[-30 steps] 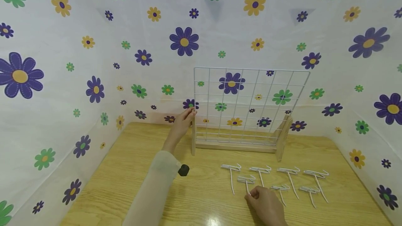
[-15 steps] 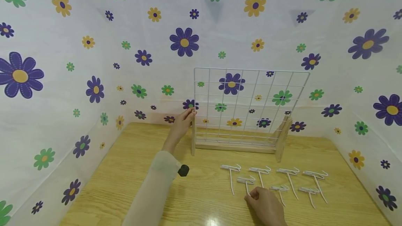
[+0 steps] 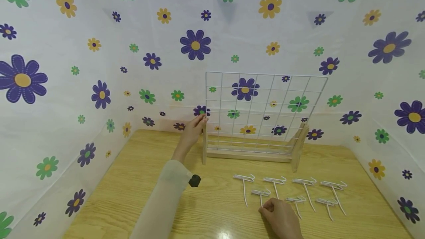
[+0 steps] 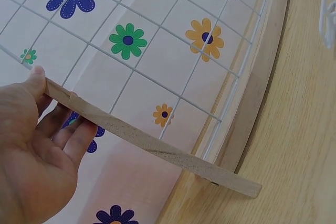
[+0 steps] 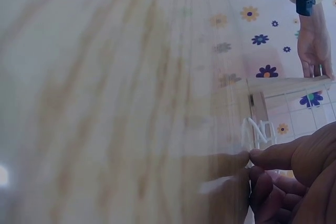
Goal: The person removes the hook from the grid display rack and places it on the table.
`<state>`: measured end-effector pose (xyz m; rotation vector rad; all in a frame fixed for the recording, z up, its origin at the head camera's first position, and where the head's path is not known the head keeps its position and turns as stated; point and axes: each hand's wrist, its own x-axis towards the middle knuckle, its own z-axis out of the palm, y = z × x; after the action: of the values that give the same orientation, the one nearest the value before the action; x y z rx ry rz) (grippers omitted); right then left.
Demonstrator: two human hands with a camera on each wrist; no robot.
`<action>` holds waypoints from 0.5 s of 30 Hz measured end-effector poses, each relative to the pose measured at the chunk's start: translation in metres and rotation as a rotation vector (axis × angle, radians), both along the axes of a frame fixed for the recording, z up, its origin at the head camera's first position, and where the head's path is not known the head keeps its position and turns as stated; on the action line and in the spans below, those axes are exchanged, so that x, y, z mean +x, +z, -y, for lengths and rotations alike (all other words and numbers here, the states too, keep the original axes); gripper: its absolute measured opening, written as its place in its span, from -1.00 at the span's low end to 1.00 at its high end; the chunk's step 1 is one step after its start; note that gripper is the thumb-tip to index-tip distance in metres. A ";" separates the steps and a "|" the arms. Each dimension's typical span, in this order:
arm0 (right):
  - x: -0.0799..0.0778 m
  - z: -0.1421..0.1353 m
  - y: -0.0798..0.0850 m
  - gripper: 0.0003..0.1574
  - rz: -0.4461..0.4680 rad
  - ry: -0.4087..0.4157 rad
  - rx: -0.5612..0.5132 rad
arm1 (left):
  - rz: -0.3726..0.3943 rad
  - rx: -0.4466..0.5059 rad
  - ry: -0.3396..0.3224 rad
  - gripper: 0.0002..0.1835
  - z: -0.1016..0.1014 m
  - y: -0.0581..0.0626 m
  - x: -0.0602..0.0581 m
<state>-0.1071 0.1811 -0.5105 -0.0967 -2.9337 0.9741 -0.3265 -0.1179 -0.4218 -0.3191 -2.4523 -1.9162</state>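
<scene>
A white wire grid panel stands in a wooden frame, its base rail (image 3: pixel 249 156) along the back of the table. My left hand (image 3: pixel 190 134) holds the frame's left wooden post (image 4: pixel 157 148) near its top, thumb on one side and fingers on the other in the left wrist view. At the front right, my right hand (image 3: pixel 282 217) pinches the stem end of a short white metal display hook (image 3: pixel 261 193) at the tabletop. In the right wrist view, the thumb and fingertips (image 5: pixel 257 156) meet right at the wood, with white wire loops just beyond.
Several other white hooks lie in two rows on the wooden table (image 3: pixel 132 187): long ones behind, such as the left hook (image 3: pixel 245 191), short ones in front, such as the rightmost short hook (image 3: pixel 328 203). Flower-print sheeting (image 3: pixel 132 76) closes the back and sides.
The head of the pinched short hook has shifted slightly toward me and turned a little, its stem now straighter. My left hand and the rack stay in place.
</scene>
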 end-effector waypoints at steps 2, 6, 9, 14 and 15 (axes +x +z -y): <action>0.000 0.000 0.000 -0.78 -0.006 0.000 0.000 | 0.000 -0.003 0.005 -0.43 0.000 0.000 0.000; -0.001 0.000 0.001 -0.80 -0.010 0.001 -0.007 | -0.032 -0.045 0.023 -0.43 0.000 -0.002 -0.001; -0.001 0.001 0.002 -0.83 -0.006 -0.006 -0.002 | -0.053 -0.066 0.034 -0.44 0.000 -0.005 -0.002; -0.001 0.002 0.008 -0.87 0.000 -0.018 0.012 | -0.061 -0.015 0.029 -0.46 0.000 -0.009 -0.002; -0.001 0.001 0.010 -0.86 -0.002 -0.016 0.010 | -0.063 -0.001 0.024 -0.46 0.000 -0.009 -0.001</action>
<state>-0.1078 0.1800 -0.5003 -0.1187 -2.9311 0.9565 -0.3279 -0.1181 -0.4309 -0.3426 -2.4060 -1.8660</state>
